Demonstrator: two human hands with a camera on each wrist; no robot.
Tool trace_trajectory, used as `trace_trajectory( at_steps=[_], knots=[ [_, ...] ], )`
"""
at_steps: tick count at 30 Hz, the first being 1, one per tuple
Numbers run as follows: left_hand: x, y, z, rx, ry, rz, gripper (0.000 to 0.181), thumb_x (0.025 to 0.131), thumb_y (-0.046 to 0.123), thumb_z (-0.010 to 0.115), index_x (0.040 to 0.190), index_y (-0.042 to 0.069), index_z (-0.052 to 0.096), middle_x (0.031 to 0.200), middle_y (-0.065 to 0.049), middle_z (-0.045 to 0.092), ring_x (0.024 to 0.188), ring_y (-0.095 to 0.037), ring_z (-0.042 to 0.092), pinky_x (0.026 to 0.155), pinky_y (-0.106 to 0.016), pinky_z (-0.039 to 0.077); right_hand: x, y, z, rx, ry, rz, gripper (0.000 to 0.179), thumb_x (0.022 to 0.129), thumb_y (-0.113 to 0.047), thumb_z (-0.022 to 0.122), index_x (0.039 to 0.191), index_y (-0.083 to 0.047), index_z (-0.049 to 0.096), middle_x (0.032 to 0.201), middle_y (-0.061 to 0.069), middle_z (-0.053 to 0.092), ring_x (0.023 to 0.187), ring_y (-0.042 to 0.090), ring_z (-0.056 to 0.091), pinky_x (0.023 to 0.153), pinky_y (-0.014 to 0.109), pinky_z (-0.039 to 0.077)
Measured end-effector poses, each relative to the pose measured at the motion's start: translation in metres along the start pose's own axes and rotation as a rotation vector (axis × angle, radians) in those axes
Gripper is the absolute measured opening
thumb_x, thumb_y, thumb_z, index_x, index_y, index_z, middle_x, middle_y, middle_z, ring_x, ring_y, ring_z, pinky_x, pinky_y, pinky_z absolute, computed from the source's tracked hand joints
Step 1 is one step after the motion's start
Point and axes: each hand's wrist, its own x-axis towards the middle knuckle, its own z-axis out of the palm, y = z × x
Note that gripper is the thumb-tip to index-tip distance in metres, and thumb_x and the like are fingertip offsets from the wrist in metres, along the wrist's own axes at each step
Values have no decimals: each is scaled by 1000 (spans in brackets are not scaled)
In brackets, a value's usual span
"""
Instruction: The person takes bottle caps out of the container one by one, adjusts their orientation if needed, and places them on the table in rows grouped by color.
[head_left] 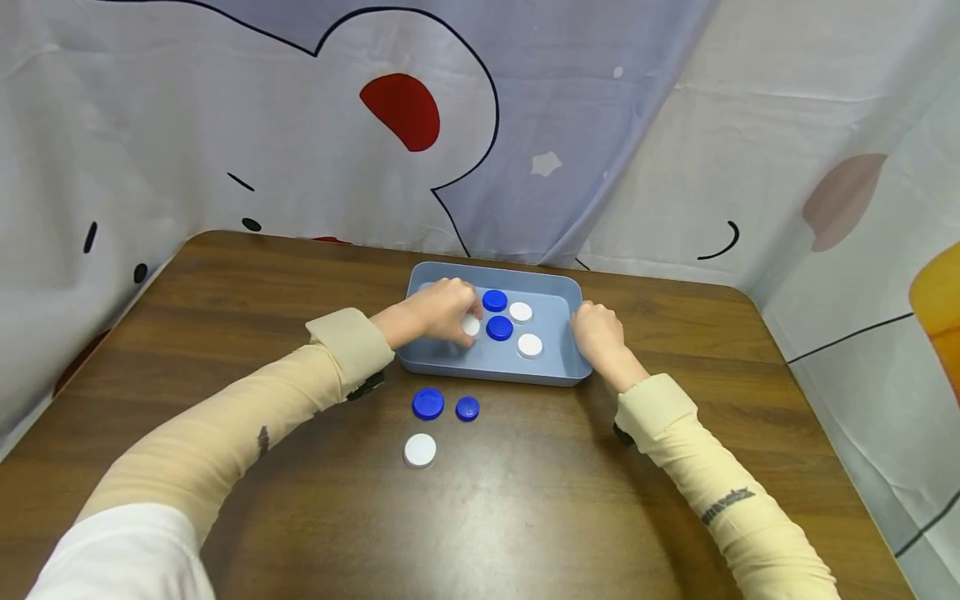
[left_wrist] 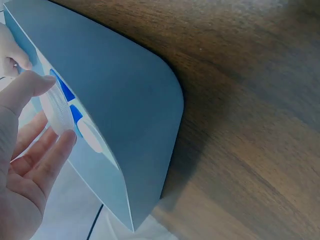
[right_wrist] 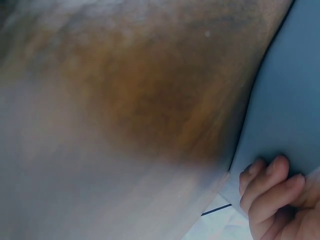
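My left hand (head_left: pixel 447 312) reaches over the left part of a blue-grey tray (head_left: pixel 491 372). It pinches a white bottle cap (left_wrist: pixel 56 110) by its ridged edge, between thumb and fingertips. Beside this cap in the tray lie two blue caps (head_left: pixel 499 327) and two more white caps (head_left: pixel 529 346). My right hand (head_left: pixel 597 337) grips the tray's right end wall; in the right wrist view its curled fingers (right_wrist: pixel 272 187) press the outer side, while the thumb is hidden there.
On the wooden table (head_left: pixel 525 500) in front of the tray lie a larger blue cap (head_left: pixel 428 403), a smaller blue cap (head_left: pixel 467 408) and a white cap (head_left: pixel 420 451). A printed curtain (head_left: pixel 585 125) hangs behind the table's far edge.
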Motion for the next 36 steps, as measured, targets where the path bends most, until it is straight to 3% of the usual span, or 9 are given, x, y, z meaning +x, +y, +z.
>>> trace_trajectory(
  at_steps=[8, 16, 25, 36],
  knots=[
    [-5, 2, -2, 5, 1, -29, 33, 71, 26, 79, 99, 9, 73, 101, -7, 70, 85, -19, 63, 72, -32, 54, -1, 0, -2, 5, 0, -8, 35, 98, -20, 46, 104, 13, 58, 105, 33, 64, 97, 47, 64, 77, 55, 53],
    [-11, 5, -5, 33, 27, 25, 32, 68, 27, 79, 95, 10, 74, 95, -6, 69, 81, -20, 63, 68, -31, 52, -1, -1, -2, -1, -10, -1, 36, 98, -21, 47, 106, 12, 58, 108, 34, 64, 99, 48, 63, 78, 55, 53],
    [-19, 14, -10, 31, 36, 72, 35, 68, 24, 80, 98, 6, 73, 99, -8, 71, 84, -20, 64, 70, -31, 53, 0, -1, -5, 4, -16, -1, 36, 98, -21, 47, 107, 12, 58, 109, 34, 63, 100, 48, 63, 80, 55, 53],
    [-33, 28, -8, 40, 92, 120, 31, 68, 23, 79, 94, 7, 73, 92, -7, 68, 81, -21, 65, 70, -31, 54, 0, -1, -4, 5, -37, 8, 37, 99, -21, 44, 108, 12, 58, 110, 33, 63, 101, 47, 63, 80, 55, 52]
  ],
)
